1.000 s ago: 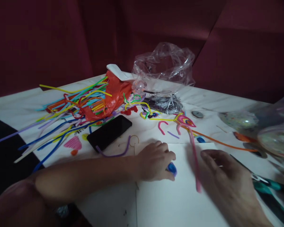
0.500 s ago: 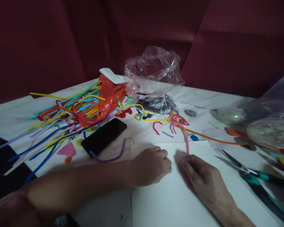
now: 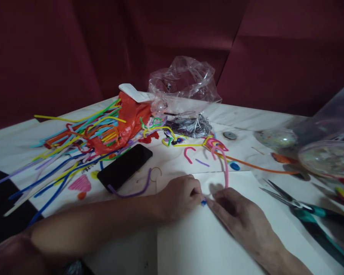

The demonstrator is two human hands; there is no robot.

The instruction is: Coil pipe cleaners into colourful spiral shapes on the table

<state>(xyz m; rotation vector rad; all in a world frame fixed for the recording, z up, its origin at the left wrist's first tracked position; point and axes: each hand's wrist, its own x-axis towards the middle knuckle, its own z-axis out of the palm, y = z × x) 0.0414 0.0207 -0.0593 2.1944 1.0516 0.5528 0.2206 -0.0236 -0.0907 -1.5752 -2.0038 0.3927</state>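
My left hand (image 3: 180, 198) is closed above the white paper (image 3: 197, 244), fingers curled down. At its fingertips a small blue piece (image 3: 203, 203) peeks out; the rest of it is hidden. My right hand (image 3: 240, 217) pinches a pink pipe cleaner (image 3: 226, 172), which stands up from the fingers and hooks over at its top. The right fingertips are at the blue piece, close to the left hand; whether they touch it I cannot tell. Just beyond lie a short pink pipe cleaner arch (image 3: 188, 154) and a short purple piece (image 3: 202, 162).
Green-handled pliers (image 3: 297, 206) lie jaws open at the right, near a clear plastic tub (image 3: 329, 156). A phone (image 3: 126, 166) and many pipe cleaners in a red wrapper (image 3: 134, 118) are at the left. A clear bag (image 3: 186, 80) stands at the back.
My right hand has moved left, bringing its fingertips up to my left hand. More of the blue piece shows at the left fingertips. The pink pipe cleaner remains in my right hand.
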